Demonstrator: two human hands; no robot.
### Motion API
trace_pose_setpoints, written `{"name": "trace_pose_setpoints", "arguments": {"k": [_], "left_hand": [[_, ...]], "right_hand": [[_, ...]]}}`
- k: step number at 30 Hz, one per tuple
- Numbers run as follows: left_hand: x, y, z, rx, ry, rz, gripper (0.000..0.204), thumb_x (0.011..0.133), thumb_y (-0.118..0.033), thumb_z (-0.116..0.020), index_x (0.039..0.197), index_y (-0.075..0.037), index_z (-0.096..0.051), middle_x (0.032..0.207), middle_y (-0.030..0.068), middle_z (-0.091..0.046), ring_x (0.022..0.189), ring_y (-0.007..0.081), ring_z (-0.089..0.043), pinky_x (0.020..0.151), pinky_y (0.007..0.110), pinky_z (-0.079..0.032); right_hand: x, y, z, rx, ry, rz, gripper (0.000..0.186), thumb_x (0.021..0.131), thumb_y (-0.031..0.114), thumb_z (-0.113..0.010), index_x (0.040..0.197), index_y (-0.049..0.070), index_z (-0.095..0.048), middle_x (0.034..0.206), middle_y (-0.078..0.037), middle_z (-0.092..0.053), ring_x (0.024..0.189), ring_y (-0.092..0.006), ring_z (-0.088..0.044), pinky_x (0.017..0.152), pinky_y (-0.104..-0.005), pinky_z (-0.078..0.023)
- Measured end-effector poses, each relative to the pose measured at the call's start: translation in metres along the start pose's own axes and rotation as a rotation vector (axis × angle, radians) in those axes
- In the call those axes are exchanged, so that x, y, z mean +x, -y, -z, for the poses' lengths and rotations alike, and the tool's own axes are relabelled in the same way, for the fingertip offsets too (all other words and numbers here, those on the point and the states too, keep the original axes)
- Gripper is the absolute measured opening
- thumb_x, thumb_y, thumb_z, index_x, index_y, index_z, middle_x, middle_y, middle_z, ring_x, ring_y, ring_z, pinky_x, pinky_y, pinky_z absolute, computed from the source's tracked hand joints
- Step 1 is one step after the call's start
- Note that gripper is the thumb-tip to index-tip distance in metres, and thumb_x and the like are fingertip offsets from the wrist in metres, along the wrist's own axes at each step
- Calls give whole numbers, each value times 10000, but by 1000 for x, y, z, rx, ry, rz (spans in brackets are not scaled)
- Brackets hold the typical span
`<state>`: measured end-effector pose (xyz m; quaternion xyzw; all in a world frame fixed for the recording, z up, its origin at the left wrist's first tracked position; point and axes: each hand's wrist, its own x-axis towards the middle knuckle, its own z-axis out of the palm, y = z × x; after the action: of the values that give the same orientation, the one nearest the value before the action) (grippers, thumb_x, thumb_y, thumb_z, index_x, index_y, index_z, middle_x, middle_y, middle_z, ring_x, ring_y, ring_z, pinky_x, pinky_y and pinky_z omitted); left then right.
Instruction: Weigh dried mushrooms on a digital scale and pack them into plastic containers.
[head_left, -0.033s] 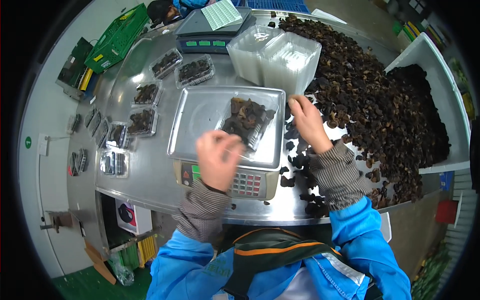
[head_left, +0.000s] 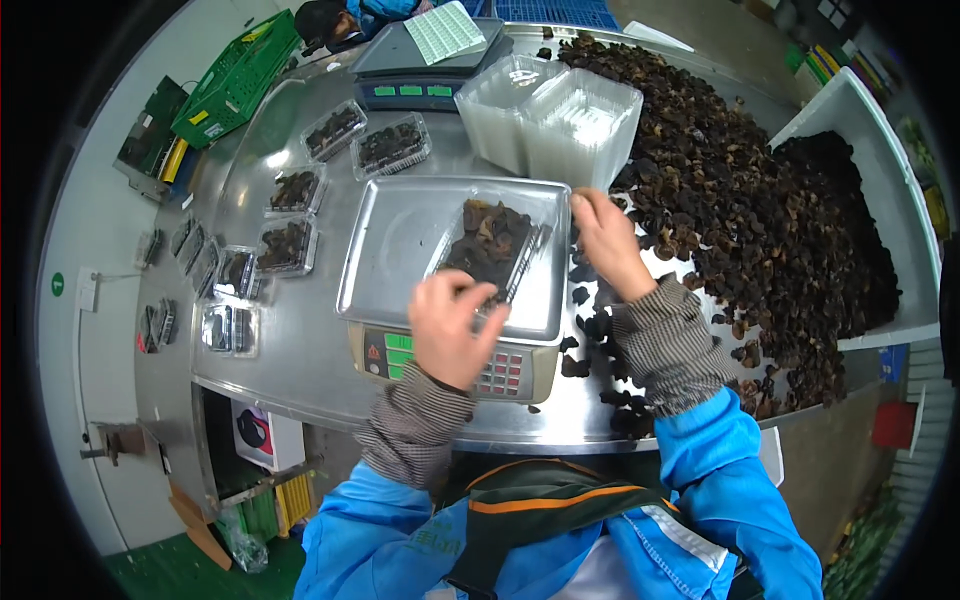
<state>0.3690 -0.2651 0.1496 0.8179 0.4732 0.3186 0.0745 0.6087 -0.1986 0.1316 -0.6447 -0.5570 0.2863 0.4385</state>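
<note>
A clear plastic container [head_left: 485, 240] filled with dark, crinkled pieces, like dried fungus, lies on the steel pan [head_left: 385, 240] of a scale [head_left: 385, 350]. My left hand [head_left: 453, 325] is at the container's near edge, fingers curled and apart, slightly blurred, with no clear grip visible. My right hand [head_left: 612, 245] is at the right edge of the pan, thumb and fingertips drawn together; whatever they hold is too small to make out. Loose dark pieces [head_left: 600, 325] lie just right of the scale.
Filled containers [head_left: 285, 250] stand at left. Stacked empty containers [head_left: 575, 120] and a second scale [head_left: 415, 90] are at back. A large heap [head_left: 720, 230] lies right, beside a white bin [head_left: 905, 230]. A green crate [head_left: 225, 85] and another person's capped head [head_left: 320, 30] are at upper left.
My left hand has shifted right along the container's near edge. My right hand has moved slightly left toward the pan's edge.
</note>
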Motion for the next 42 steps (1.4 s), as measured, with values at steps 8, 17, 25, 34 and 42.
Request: {"name": "trace_pose_setpoints", "arguments": {"k": [8, 17, 25, 34, 42], "left_hand": [[-17, 7, -9, -363, -31, 634, 597, 768, -16, -732, 1314, -84, -500, 821, 83, -582, 701, 224, -614, 626, 343, -504], [-14, 25, -10, -1200, 21, 1030, 902, 901, 4, -605, 1544, -147, 9, 862, 121, -629, 688, 139, -639, 622, 284, -575], [5, 73, 42, -1271, 26, 908, 776, 936, -137, -620, 1529, -72, -123, 1075, 85, -633, 1001, 192, -633, 863, 387, -552], [54, 191, 64, -1635, -331, 808, 434, 953, -311, -609, 1279, -37, -523, 1307, 166, -557, 1172, 306, -575, 1001, 542, -470], [85, 139, 49, -1443, -378, 931, 731, 972, -492, -536, 1512, -122, -211, 1340, 172, -521, 1168, 281, -553, 1050, 506, -421]], "right_hand": [[7, -11, -23, 371, 236, -370, 127, 944, 80, -533, 1031, -10, -515, 872, -79, -574, 718, -187, -648, 628, -316, -590], [-6, -4, -25, 558, 124, -378, 84, 870, -24, -544, 945, -28, -505, 781, -70, -567, 600, -150, -612, 523, -260, -532], [-6, 35, -3, 716, 318, -482, 107, 895, 27, -573, 982, -29, -547, 847, -81, -609, 652, -132, -632, 579, -241, -559], [53, 66, 1, -618, -104, 563, 274, 829, 198, -686, 993, 1, -589, 958, -156, -562, 932, -335, -556, 846, -417, -473], [102, -1, 21, -944, -51, 540, 180, 820, 212, -642, 799, 34, -639, 880, -135, -615, 911, -320, -580, 883, -405, -459]]}}
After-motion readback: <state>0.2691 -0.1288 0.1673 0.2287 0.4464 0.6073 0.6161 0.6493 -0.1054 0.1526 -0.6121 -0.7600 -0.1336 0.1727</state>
